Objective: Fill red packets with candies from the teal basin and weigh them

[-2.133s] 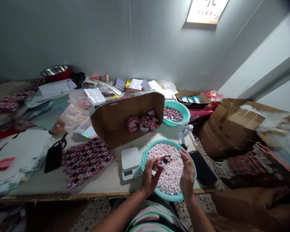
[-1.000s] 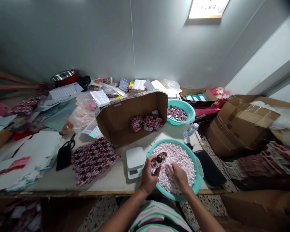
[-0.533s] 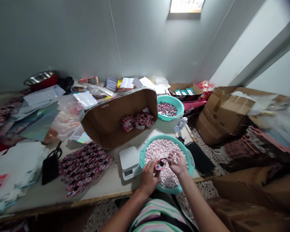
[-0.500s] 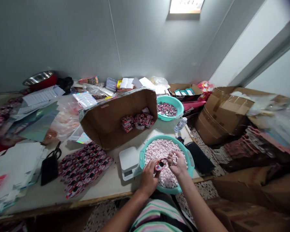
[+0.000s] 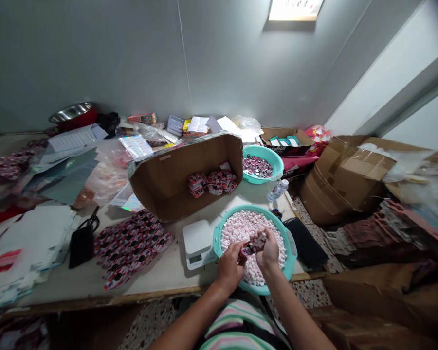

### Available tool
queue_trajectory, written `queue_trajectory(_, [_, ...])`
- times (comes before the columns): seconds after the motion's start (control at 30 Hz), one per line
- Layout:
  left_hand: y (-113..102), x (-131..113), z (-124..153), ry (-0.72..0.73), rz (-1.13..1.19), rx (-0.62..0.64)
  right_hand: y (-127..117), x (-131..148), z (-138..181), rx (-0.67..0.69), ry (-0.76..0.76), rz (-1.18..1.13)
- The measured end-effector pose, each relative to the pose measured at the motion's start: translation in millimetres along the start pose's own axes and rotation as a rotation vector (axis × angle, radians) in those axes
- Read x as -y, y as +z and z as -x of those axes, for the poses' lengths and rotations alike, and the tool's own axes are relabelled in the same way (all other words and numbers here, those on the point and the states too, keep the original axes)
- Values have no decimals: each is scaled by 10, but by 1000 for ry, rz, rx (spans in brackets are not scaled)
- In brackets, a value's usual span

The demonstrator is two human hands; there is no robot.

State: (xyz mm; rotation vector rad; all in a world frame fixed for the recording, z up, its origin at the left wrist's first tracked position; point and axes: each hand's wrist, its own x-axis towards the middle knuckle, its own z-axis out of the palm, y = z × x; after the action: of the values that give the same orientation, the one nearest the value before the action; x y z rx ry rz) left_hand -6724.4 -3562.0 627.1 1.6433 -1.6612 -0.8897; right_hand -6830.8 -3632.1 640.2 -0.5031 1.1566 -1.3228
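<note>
My left hand (image 5: 230, 266) is closed round a small printed packet (image 5: 246, 249), red and dark with a rounded shape, over the turquoise basin (image 5: 291, 243). Small pale pink pellets (image 5: 237, 224) fill that basin. Cupped beside the packet, my right hand (image 5: 271, 253) grips a handful of the same pellets, tilted toward the packet's opening. Whether any pellets have passed inside is hard to see. Left of the basin stands a white scale (image 5: 197, 243), and past it lies a spread of similar printed packets (image 5: 131, 248).
A cardboard box (image 5: 160, 189) on its side holds several filled-looking packets (image 5: 215, 182). Behind it on the right is another turquoise basin (image 5: 279, 165) with small round pieces. A clear bottle (image 5: 277, 190) and a black pouch (image 5: 306, 243) lie near the table's right edge. Cartons (image 5: 345, 180) stand right.
My right hand has turned and moved in against the packet, tipping its pellets toward it. The packet is tilted now. The whole view has shifted slightly.
</note>
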Motion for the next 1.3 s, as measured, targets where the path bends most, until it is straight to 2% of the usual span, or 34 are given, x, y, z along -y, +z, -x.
queue_trajectory(0.1, [-20, -22, 0, 18, -19, 5, 36, 23, 17, -54, 65, -90])
queue_trajectory(0.27, [-31, -61, -1, 21, -37, 24, 98, 56, 69, -94, 84, -89])
queue_trajectory(0.63, [62, 31, 34, 22, 80, -36, 70, 87, 78, -98, 131, -117])
queue_trajectory(0.97, [47, -54, 40, 10, 64, 5, 120, 116, 149, -162, 98, -69])
queue_trajectory(1.3, [57, -64, 46, 33, 27, -11, 149, 101, 174, -50, 110, -60])
